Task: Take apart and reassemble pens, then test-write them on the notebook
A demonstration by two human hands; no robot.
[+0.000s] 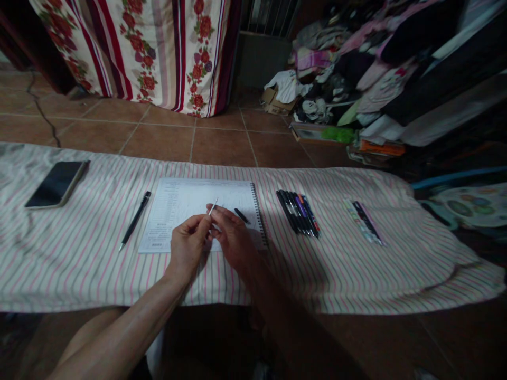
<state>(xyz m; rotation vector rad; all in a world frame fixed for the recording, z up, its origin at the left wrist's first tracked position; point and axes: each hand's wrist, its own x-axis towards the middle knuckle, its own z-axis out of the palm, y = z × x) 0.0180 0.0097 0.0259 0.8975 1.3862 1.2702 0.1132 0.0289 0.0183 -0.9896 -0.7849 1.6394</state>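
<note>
My left hand (190, 241) and my right hand (233, 237) meet over a spiral notebook (186, 203) that lies on a striped cloth (99, 264). Both hands are closed in a pinch. A thin white pen refill (213, 206) sticks up between their fingertips. A dark pen part (241, 215) pokes out beyond my right hand; whether it is held or lies on the page I cannot tell. A black pen (135, 219) lies left of the notebook.
A row of several pens (298, 212) lies right of the notebook, and a flat packet (363, 220) further right. A phone (57, 183) rests at the cloth's left end. Beyond are a tiled floor (222, 140), a flowered curtain (150, 47) and piled clothes (348, 68).
</note>
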